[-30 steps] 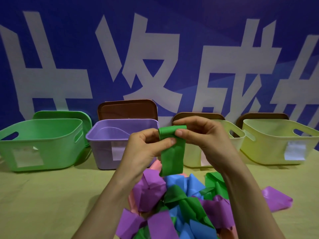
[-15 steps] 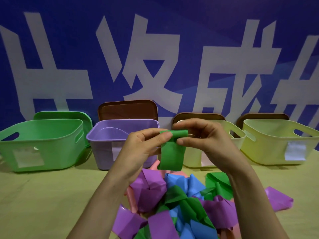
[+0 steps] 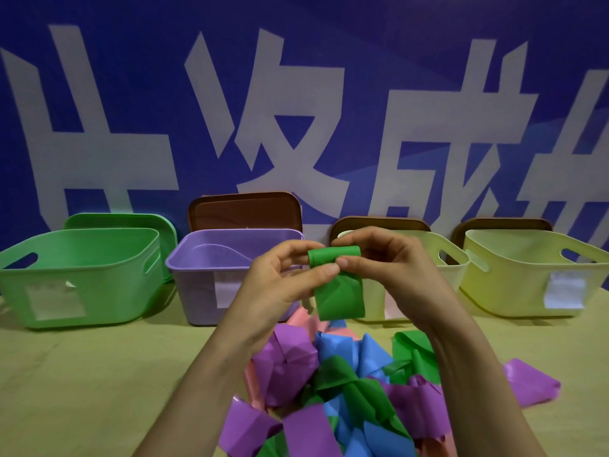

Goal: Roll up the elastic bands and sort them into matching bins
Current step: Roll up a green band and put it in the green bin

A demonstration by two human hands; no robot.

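Note:
A green elastic band [image 3: 339, 293] is held up in front of the bins, its top end wound into a small roll and its loose tail hanging down. My left hand [image 3: 286, 278] pinches the roll from the left with thumb and fingers. My right hand [image 3: 385, 262] pinches it from the right. Below lies a heap of loose bands [image 3: 333, 390] in purple, blue, green and pink. At the back stand a green bin [image 3: 82, 278], a purple bin [image 3: 211, 272], a pale cream bin [image 3: 441, 262] and a yellow-green bin [image 3: 534, 275].
Lids lean against the blue wall behind the bins: a green lid [image 3: 122, 221] and three brown lids [image 3: 244, 209]. One purple band [image 3: 530, 385] lies apart to the right of the heap. The table [image 3: 82, 384] has an olive cover.
The roll at the top of the green band has grown thicker and the hanging tail has become shorter. Both hands stayed in about the same place.

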